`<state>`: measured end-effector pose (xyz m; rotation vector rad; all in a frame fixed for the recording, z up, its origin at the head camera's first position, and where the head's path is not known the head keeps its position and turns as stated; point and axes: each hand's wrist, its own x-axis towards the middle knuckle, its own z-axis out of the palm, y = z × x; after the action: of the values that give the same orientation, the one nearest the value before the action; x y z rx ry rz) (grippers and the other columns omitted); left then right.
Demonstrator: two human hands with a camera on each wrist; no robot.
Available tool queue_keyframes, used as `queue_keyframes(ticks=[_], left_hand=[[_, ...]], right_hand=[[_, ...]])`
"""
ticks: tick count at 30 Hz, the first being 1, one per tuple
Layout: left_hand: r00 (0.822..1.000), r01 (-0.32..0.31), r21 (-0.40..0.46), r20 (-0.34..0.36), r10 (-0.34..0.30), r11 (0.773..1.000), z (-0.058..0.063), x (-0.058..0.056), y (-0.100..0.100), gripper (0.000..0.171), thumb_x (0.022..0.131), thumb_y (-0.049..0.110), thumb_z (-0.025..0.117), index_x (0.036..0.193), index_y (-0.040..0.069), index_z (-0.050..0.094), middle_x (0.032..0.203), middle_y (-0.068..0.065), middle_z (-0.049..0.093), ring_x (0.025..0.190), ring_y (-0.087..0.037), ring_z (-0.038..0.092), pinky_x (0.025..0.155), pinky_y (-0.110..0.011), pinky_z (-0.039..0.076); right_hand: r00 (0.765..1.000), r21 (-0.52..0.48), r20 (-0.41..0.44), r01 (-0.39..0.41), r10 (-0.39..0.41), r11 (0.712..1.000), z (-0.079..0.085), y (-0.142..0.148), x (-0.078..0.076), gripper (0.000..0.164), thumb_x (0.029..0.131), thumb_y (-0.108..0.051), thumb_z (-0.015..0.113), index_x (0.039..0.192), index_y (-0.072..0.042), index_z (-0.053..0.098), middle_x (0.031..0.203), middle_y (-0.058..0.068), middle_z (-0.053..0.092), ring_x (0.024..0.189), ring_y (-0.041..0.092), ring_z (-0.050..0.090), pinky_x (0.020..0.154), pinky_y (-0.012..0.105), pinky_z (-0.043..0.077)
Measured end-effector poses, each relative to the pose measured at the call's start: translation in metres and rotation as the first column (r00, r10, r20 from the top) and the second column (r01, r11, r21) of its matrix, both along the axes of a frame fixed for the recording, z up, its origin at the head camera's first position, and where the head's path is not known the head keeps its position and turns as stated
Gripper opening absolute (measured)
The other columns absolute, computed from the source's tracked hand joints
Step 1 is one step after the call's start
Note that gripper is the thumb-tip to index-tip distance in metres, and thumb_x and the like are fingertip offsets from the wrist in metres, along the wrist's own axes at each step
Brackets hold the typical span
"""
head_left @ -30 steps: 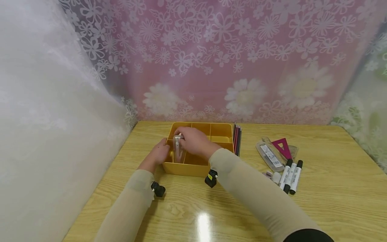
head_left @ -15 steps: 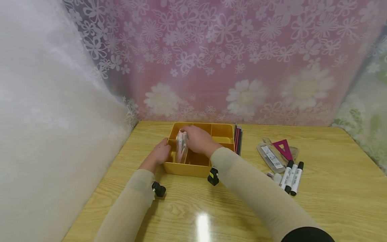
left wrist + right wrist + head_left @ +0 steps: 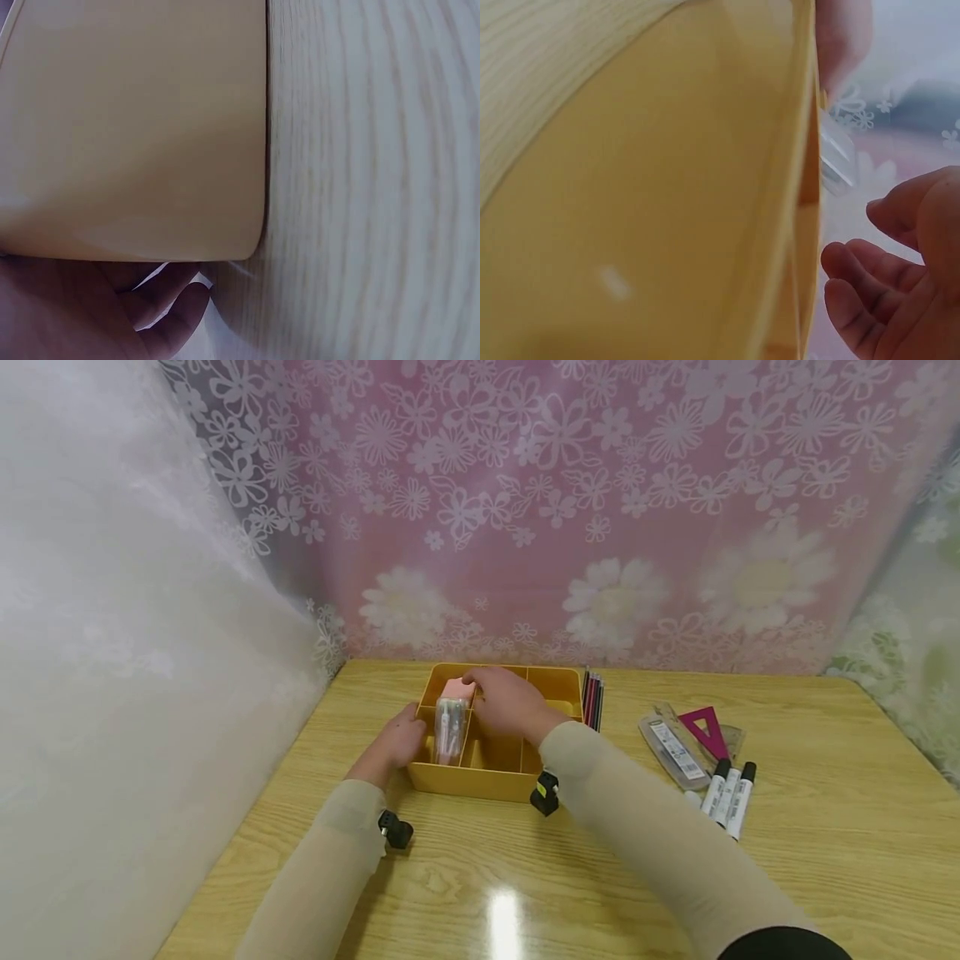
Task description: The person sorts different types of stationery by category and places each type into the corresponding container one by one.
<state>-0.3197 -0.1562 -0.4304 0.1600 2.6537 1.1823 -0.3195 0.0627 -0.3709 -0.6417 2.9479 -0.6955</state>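
Observation:
A yellow divided organizer box stands on the table. My left hand holds its left wall at the rim, with several fingers along the outside in the left wrist view. A clear plastic case with a slim white tool inside stands tilted in the front left compartment. Just behind its top shows a pink piece; I cannot tell whether it belongs to the case. My right hand hovers over the box, right of the case. In the right wrist view its fingers are loosely bent, thumb apart, holding nothing.
Several pencils lie along the box's right side. Farther right are a grey labelled case, a magenta set square and several black-capped white markers. A floral curtain hangs behind the table.
My right hand has let go of the clear case and moved right. The case now leans in the front left compartment, and the pink piece shows more. My left hand has stayed on the box.

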Motion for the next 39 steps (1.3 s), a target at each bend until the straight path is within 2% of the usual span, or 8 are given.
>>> queue_keyframes(ticks=[3, 9, 14, 21, 25, 28, 35, 39], left_hand=[[1.0, -0.002, 0.004, -0.003, 0.002, 1.0, -0.001, 0.0, 0.0, 0.054, 0.105, 0.02, 0.027, 0.155, 0.002, 0.029, 0.155, -0.021, 0.038, 0.144, -0.037, 0.033, 0.118, -0.054, 0.025], [1.0, -0.007, 0.011, 0.002, 0.007, 1.0, 0.0, 0.0, 0.002, 0.054, 0.104, 0.021, 0.028, 0.155, 0.002, 0.029, 0.155, -0.02, 0.039, 0.144, -0.036, 0.034, 0.118, -0.054, 0.024], [1.0, -0.014, 0.018, 0.003, 0.014, 1.0, 0.003, 0.0, 0.003, 0.054, 0.104, 0.021, 0.028, 0.154, 0.003, 0.03, 0.155, -0.019, 0.039, 0.144, -0.036, 0.034, 0.118, -0.054, 0.024], [0.999, -0.021, 0.031, 0.03, 0.02, 0.999, 0.003, 0.0, 0.002, 0.054, 0.105, 0.023, 0.028, 0.156, 0.005, 0.029, 0.156, -0.017, 0.038, 0.145, -0.036, 0.032, 0.118, -0.055, 0.023], [0.999, -0.036, 0.033, 0.038, 0.035, 0.999, 0.002, 0.001, 0.001, 0.054, 0.105, 0.023, 0.029, 0.156, 0.006, 0.029, 0.156, -0.017, 0.039, 0.145, -0.036, 0.033, 0.118, -0.055, 0.023], [0.999, -0.039, 0.029, 0.039, 0.037, 0.999, 0.001, 0.002, 0.001, 0.054, 0.105, 0.023, 0.029, 0.156, 0.006, 0.029, 0.156, -0.017, 0.039, 0.145, -0.036, 0.033, 0.118, -0.055, 0.022], [0.999, -0.037, 0.04, 0.039, 0.035, 0.999, 0.0, 0.002, 0.001, 0.052, 0.106, 0.022, 0.028, 0.155, 0.005, 0.031, 0.154, -0.017, 0.041, 0.143, -0.036, 0.035, 0.118, -0.055, 0.024], [0.999, -0.038, 0.044, 0.039, 0.037, 0.998, 0.0, 0.002, 0.001, 0.052, 0.105, 0.022, 0.028, 0.155, 0.006, 0.031, 0.154, -0.017, 0.041, 0.143, -0.036, 0.035, 0.118, -0.055, 0.024]], right_hand=[[1.0, 0.026, -0.017, 0.008, -0.008, 1.0, 0.006, 0.014, 0.003, 0.041, 0.101, -0.015, 0.051, 0.141, -0.012, 0.058, 0.142, 0.005, 0.055, 0.122, 0.023, 0.056, 0.1, 0.043, 0.049], [0.999, 0.1, -0.016, 0.035, -0.034, 0.994, 0.012, 0.06, 0.004, 0.038, 0.102, -0.019, 0.048, 0.139, -0.013, 0.057, 0.134, 0.009, 0.06, 0.099, 0.023, 0.061, 0.076, 0.042, 0.052], [0.998, 0.105, -0.008, 0.07, -0.07, 0.992, 0.011, 0.106, 0.0, 0.039, 0.102, -0.016, 0.047, 0.138, -0.005, 0.057, 0.128, 0.016, 0.062, 0.104, 0.03, 0.061, 0.083, 0.048, 0.052], [0.994, 0.221, -0.027, 0.109, -0.105, 0.969, -0.004, 0.164, 0.002, 0.04, 0.098, -0.017, 0.055, 0.133, 0.001, 0.059, 0.127, 0.022, 0.063, 0.102, 0.035, 0.063, 0.086, 0.055, 0.052], [0.991, 0.298, 0.018, 0.122, -0.134, 0.947, -0.014, 0.191, 0.004, 0.043, 0.097, -0.02, 0.06, 0.133, 0.005, 0.057, 0.131, 0.027, 0.06, 0.109, 0.042, 0.062, 0.089, 0.06, 0.05], [0.987, 0.35, 0.052, 0.123, -0.15, 0.929, -0.02, 0.208, 0.007, 0.047, 0.097, -0.023, 0.062, 0.133, 0.007, 0.056, 0.128, 0.029, 0.06, 0.107, 0.044, 0.062, 0.087, 0.06, 0.05], [0.96, 0.378, 0.164, 0.151, -0.227, 0.913, -0.038, 0.237, 0.012, 0.065, 0.095, -0.041, 0.063, 0.139, 0.006, 0.051, 0.128, 0.029, 0.06, 0.107, 0.045, 0.061, 0.082, 0.062, 0.049], [0.952, 0.383, 0.192, 0.151, -0.238, 0.911, -0.049, 0.244, 0.01, 0.074, 0.093, -0.047, 0.063, 0.143, 0.006, 0.046, 0.122, 0.026, 0.063, 0.098, 0.039, 0.064, 0.077, 0.059, 0.051]])
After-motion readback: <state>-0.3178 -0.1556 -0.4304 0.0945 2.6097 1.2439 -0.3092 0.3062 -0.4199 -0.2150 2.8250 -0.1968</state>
